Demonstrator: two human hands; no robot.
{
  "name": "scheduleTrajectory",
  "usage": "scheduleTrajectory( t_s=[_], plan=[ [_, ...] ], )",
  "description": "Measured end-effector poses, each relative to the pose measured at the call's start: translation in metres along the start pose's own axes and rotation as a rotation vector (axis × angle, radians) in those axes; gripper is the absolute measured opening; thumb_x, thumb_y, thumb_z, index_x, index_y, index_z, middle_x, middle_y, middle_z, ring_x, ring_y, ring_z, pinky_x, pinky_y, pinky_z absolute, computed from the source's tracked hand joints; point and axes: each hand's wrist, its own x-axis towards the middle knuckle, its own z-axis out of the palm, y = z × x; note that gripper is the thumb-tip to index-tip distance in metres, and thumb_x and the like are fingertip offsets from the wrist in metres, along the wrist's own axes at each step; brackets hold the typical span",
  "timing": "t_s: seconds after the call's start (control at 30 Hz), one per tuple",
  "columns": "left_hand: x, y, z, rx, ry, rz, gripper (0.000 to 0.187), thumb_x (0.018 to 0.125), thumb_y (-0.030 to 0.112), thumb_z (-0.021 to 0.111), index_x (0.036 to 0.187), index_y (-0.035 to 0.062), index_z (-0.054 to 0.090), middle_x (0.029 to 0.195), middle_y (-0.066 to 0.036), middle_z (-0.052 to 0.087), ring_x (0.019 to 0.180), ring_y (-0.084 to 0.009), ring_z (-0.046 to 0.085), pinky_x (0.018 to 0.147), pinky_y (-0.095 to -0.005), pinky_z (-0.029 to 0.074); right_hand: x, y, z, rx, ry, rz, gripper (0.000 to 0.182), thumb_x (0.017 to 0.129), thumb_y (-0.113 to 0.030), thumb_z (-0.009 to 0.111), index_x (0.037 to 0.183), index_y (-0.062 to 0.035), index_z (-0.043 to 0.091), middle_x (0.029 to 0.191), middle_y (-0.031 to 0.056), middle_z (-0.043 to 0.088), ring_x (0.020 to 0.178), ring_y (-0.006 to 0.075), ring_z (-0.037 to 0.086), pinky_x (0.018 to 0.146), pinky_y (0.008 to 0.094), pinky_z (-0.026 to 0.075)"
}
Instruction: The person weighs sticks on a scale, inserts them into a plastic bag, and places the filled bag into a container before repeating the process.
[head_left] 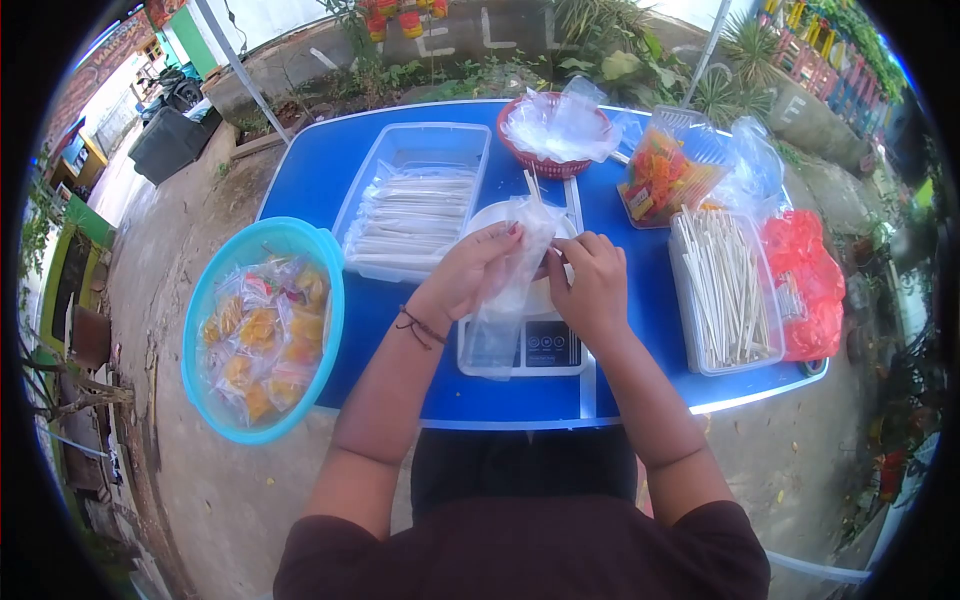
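Observation:
Over the middle of the blue table, my left hand point(468, 268) is closed round a clear plastic bag point(510, 310), thumb near its upper part. Pale sticks point(532, 184) poke out of the top of the bag. My right hand point(590, 280) is at the bag's right side with bent fingers; its fingertips are pinched near the bag's edge, and what lies between them is too small to make out. Beneath the hands stands a white kitchen scale point(574, 368) with a dark panel, partly hidden by the bag.
Around the blue table point(395, 395) are a tray of wrapped sticks point(412, 215), a turquoise basin of filled packets point(192, 330), a red basket with plastic bags point(560, 130), a container of orange packets point(660, 175), a box of loose sticks point(730, 290) and a red bag point(805, 280).

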Motion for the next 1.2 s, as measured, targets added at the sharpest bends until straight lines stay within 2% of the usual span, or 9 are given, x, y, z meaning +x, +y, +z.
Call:
scheduleTrajectory(
  t_s=[0.1, 0.2, 0.27, 0.37, 0.5, 0.87, 0.97, 1.1, 1.2],
  plan=[
    [0.000, -0.002, -0.004, 0.096, 0.023, -0.037, 0.038, 0.103, 0.016, 0.040, 0.133, -0.0058, 0.041, 0.130, -0.020, 0.052, 0.117, -0.0293, 0.057, 0.104, -0.0436, 0.046, 0.002, 0.000, -0.003, 0.173, -0.076, 0.116, 0.009, 0.082, -0.006, 0.066, 0.088, 0.0001, 0.068, 0.079, 0.0113, 0.060, 0.074, 0.0279, 0.058, 0.067, 0.0381, 0.045],
    [-0.002, -0.007, -0.009, 0.065, 0.008, -0.021, 0.029, 0.100, 0.019, 0.051, 0.121, -0.0010, 0.055, 0.113, -0.006, 0.061, 0.106, -0.0108, 0.058, 0.094, -0.0284, 0.048, 0.008, -0.002, -0.012, 0.350, -0.179, 0.281, 0.007, 0.082, -0.001, 0.065, 0.088, 0.0029, 0.065, 0.081, 0.0139, 0.060, 0.073, 0.0308, 0.059, 0.066, 0.0380, 0.047],
    [-0.005, -0.003, -0.006, 0.044, -0.033, -0.018, 0.030, 0.099, 0.017, 0.052, 0.123, -0.0017, 0.054, 0.115, -0.006, 0.061, 0.107, -0.0116, 0.058, 0.094, -0.0281, 0.048, 0.010, -0.003, -0.014, 0.451, -0.190, 0.354, 0.006, 0.084, 0.000, 0.064, 0.088, 0.0037, 0.063, 0.081, 0.0152, 0.060, 0.072, 0.0322, 0.059, 0.065, 0.0381, 0.047],
    [-0.011, 0.006, 0.010, -0.016, -0.055, 0.026, 0.030, 0.100, 0.016, 0.052, 0.124, -0.0025, 0.054, 0.117, -0.006, 0.061, 0.106, -0.0122, 0.058, 0.095, -0.0278, 0.047, 0.006, 0.011, 0.001, 0.494, -0.006, 0.174, 0.004, 0.087, 0.001, 0.061, 0.089, 0.0020, 0.058, 0.073, 0.0105, 0.055, 0.062, 0.0185, 0.057, 0.058, 0.0284, 0.044],
    [-0.008, 0.003, 0.002, -0.002, -0.024, 0.114, 0.030, 0.100, 0.015, 0.050, 0.124, -0.0026, 0.054, 0.118, -0.006, 0.061, 0.107, -0.0127, 0.058, 0.096, -0.0280, 0.045, 0.011, 0.013, -0.004, 0.403, 0.017, 0.151, 0.005, 0.089, 0.004, 0.058, 0.093, 0.0026, 0.056, 0.077, 0.0109, 0.055, 0.064, 0.0193, 0.059, 0.059, 0.0286, 0.045],
    [-0.007, -0.006, -0.005, 0.153, -0.004, 0.071, 0.026, 0.099, 0.020, 0.054, 0.113, -0.0001, 0.063, 0.105, 0.000, 0.063, 0.097, -0.0064, 0.057, 0.086, -0.0220, 0.046, 0.011, 0.009, -0.004, 0.391, -0.013, 0.113, 0.009, 0.081, 0.013, 0.054, 0.086, 0.0052, 0.053, 0.080, 0.0130, 0.054, 0.067, 0.0237, 0.060, 0.060, 0.0309, 0.048],
    [-0.007, -0.001, 0.000, 0.402, 0.071, 0.115, 0.026, 0.099, 0.020, 0.054, 0.112, -0.0020, 0.062, 0.104, -0.003, 0.066, 0.096, -0.0090, 0.062, 0.084, -0.0242, 0.051, 0.009, 0.018, -0.001, 0.387, -0.018, 0.124, 0.005, 0.087, 0.002, 0.061, 0.086, 0.0032, 0.057, 0.077, 0.0147, 0.055, 0.067, 0.0298, 0.059, 0.059, 0.0352, 0.047],
    [-0.005, 0.003, 0.006, 0.674, 0.139, 0.217, 0.025, 0.093, 0.018, 0.065, 0.104, -0.0048, 0.066, 0.095, -0.003, 0.068, 0.085, -0.0084, 0.063, 0.076, -0.0216, 0.051, 0.016, 0.014, -0.012, 0.483, 0.084, 0.250, 0.008, 0.090, -0.002, 0.062, 0.087, 0.0037, 0.059, 0.074, 0.0108, 0.055, 0.062, 0.0178, 0.059, 0.055, 0.0287, 0.046],
    [-0.005, 0.001, 0.012, 0.627, 0.128, 0.264, 0.020, 0.087, 0.010, 0.070, 0.099, -0.0060, 0.067, 0.091, -0.006, 0.069, 0.082, -0.0107, 0.066, 0.074, -0.0226, 0.052, 0.018, 0.021, -0.015, 0.643, 0.137, 0.324, 0.011, 0.092, -0.006, 0.062, 0.090, 0.0040, 0.060, 0.075, 0.0075, 0.057, 0.062, 0.0106, 0.059, 0.056, 0.0249, 0.047]
  ],
)
